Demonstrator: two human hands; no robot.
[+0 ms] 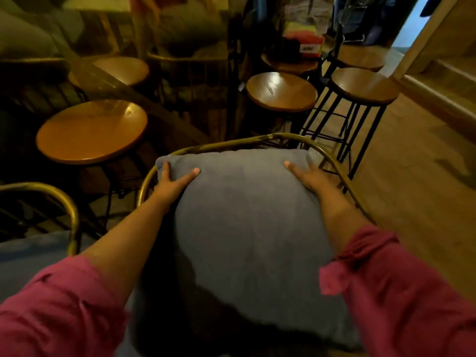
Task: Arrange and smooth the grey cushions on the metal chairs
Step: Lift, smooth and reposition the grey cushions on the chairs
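A plump grey cushion (244,217) leans against the curved brass back rail of a metal chair (257,139) right in front of me. My left hand (172,182) grips the cushion's upper left side, thumb on the front and fingers wrapped around the edge. On the upper right side my right hand (309,177) holds it the same way, its fingers hidden behind the cushion. Another grey cushion (31,261) lies on a second brass chair (69,202) at the lower left.
Round wooden stools stand close: one at the left (90,132), one ahead (280,91) and one on black legs at the right (364,86). A dark table edge (123,88) runs diagonally behind. Wooden floor (412,189) opens to the right.
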